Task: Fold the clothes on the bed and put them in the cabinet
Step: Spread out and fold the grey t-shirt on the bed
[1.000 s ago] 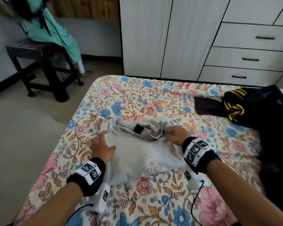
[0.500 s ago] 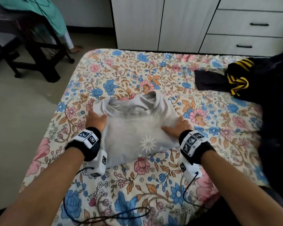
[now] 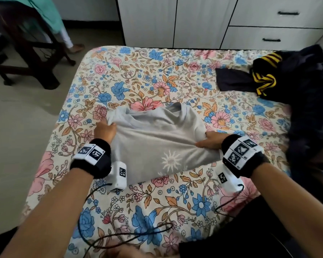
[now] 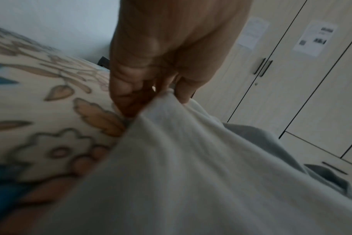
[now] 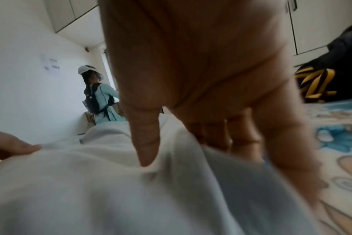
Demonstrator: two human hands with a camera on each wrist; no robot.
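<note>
A folded light grey T-shirt [image 3: 157, 142] with a white sun print lies in the middle of the flowered bed [image 3: 157, 79]. My left hand [image 3: 105, 130] pinches the shirt's left edge, thumb over the cloth and fingers under it, as the left wrist view shows [image 4: 151, 101]. My right hand [image 3: 210, 141] grips the right edge, thumb on top and fingers curled beneath [image 5: 191, 146]. Both edges are slightly lifted and bunched. The white cabinet [image 3: 175, 21] stands beyond the bed's far end, its doors shut.
A heap of dark clothes with yellow-striped cuffs [image 3: 287, 77] lies at the bed's right. Cabinet drawers [image 3: 280, 25] are at the back right. A dark wooden chair [image 3: 26, 53] and a person in teal [image 5: 103, 101] are at the left on the floor side.
One second ago the shirt's top was crumpled between my hands; it then lay flat under open palms. Now both hands have curled round its side edges and lifted them slightly.
</note>
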